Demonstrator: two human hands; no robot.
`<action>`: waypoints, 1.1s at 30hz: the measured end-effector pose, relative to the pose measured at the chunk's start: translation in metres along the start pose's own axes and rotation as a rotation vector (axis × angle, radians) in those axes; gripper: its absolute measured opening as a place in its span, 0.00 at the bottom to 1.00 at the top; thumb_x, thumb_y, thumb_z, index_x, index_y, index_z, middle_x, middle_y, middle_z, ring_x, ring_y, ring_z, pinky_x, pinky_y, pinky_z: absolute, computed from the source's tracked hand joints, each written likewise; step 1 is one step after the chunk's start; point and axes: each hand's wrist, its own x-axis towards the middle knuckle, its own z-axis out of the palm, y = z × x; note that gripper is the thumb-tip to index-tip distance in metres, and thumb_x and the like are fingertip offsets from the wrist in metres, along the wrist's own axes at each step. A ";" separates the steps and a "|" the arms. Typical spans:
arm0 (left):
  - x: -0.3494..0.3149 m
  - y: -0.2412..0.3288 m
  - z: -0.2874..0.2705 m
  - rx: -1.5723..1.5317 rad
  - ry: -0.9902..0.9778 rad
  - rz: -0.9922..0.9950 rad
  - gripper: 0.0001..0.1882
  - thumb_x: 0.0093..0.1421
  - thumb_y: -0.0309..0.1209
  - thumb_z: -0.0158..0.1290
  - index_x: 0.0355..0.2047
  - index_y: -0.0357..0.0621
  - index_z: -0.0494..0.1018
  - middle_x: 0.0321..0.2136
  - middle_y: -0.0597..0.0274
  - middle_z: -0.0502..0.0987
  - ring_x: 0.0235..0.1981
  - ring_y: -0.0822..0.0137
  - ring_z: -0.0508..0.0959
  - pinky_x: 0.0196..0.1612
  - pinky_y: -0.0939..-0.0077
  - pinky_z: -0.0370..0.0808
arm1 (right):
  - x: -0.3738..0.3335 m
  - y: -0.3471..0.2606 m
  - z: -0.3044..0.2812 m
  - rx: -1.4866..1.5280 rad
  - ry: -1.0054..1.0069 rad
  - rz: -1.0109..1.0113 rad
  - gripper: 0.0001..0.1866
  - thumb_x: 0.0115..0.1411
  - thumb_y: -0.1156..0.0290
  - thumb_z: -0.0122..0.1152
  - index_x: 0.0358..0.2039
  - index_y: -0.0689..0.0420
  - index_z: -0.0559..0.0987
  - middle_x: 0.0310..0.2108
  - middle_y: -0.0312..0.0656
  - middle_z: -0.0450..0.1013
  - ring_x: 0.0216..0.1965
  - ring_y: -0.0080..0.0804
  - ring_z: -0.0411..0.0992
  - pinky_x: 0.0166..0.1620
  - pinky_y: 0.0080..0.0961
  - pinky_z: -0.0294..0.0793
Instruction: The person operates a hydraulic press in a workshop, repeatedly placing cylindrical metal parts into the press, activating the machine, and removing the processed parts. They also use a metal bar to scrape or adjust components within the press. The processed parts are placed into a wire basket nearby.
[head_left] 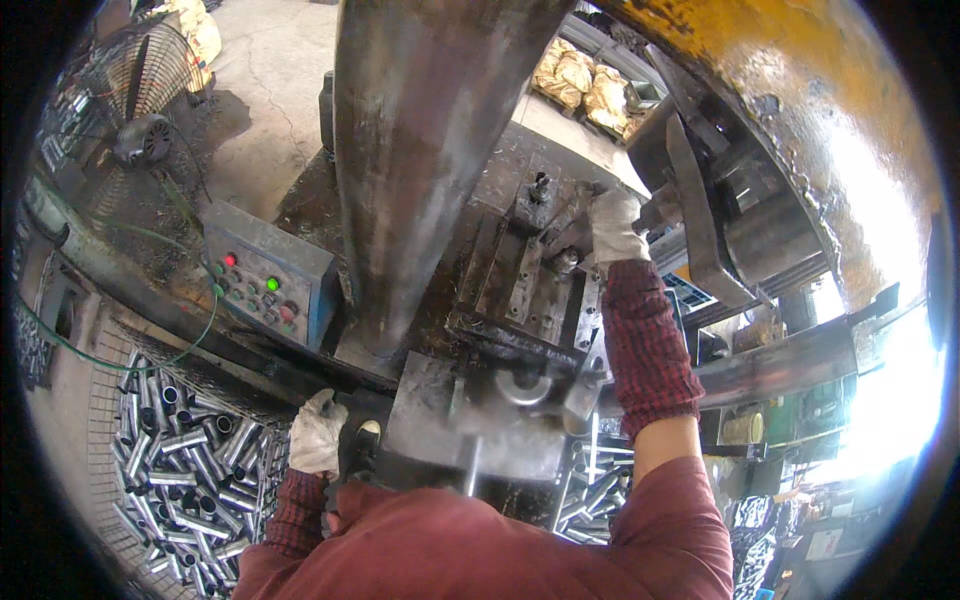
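Both my hands wear pale work gloves. My right hand (612, 222) reaches far forward into the press, at the far right side of the dark metal die fixture (530, 285). Its darkened fingertips bend in beside the fixture, and what they hold cannot be made out. Low on the left, my left hand (318, 435) is curled at the machine's front edge, next to the wire basket; anything inside its fingers is hidden. Between my arms lies a flat, shiny metal plate (420, 420) with a curved steel piece (523, 387) on it.
A thick steel column (410, 150) rises before me. Left of it stands a control box (265, 275) with lit red and green lamps. Several cut metal tubes (185, 480) fill the wire basket (105, 430). A caged fan (145, 90) is far left; a yellow machine frame (720, 40) overhangs the right.
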 end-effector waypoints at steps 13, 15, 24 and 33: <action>0.003 -0.002 0.007 -0.032 -0.034 0.046 0.27 0.67 0.37 0.63 0.61 0.32 0.78 0.50 0.41 0.87 0.51 0.53 0.88 0.55 0.63 0.82 | 0.003 0.052 0.004 1.926 -0.538 0.331 0.23 0.74 0.65 0.63 0.65 0.62 0.76 0.56 0.50 0.79 0.55 0.40 0.80 0.56 0.36 0.82; 0.003 -0.003 0.007 -0.046 -0.038 0.016 0.27 0.68 0.37 0.63 0.61 0.31 0.78 0.50 0.41 0.87 0.51 0.53 0.88 0.55 0.63 0.82 | -0.003 0.049 -0.003 2.120 -0.574 0.406 0.24 0.74 0.65 0.63 0.65 0.62 0.76 0.56 0.50 0.80 0.55 0.41 0.80 0.56 0.36 0.83; 0.007 -0.008 0.012 -0.060 -0.041 0.009 0.28 0.68 0.38 0.62 0.62 0.31 0.78 0.49 0.42 0.87 0.48 0.56 0.88 0.54 0.65 0.82 | 0.004 0.079 -0.042 3.832 -0.789 0.976 0.20 0.74 0.68 0.64 0.62 0.62 0.79 0.52 0.49 0.82 0.52 0.42 0.82 0.53 0.39 0.84; -0.002 0.005 0.001 -0.082 -0.018 -0.056 0.28 0.67 0.35 0.64 0.64 0.32 0.77 0.52 0.43 0.86 0.51 0.57 0.87 0.56 0.68 0.81 | 0.021 0.071 -0.019 1.939 -0.162 0.398 0.23 0.72 0.49 0.61 0.38 0.57 0.88 0.36 0.48 0.84 0.41 0.48 0.84 0.44 0.42 0.82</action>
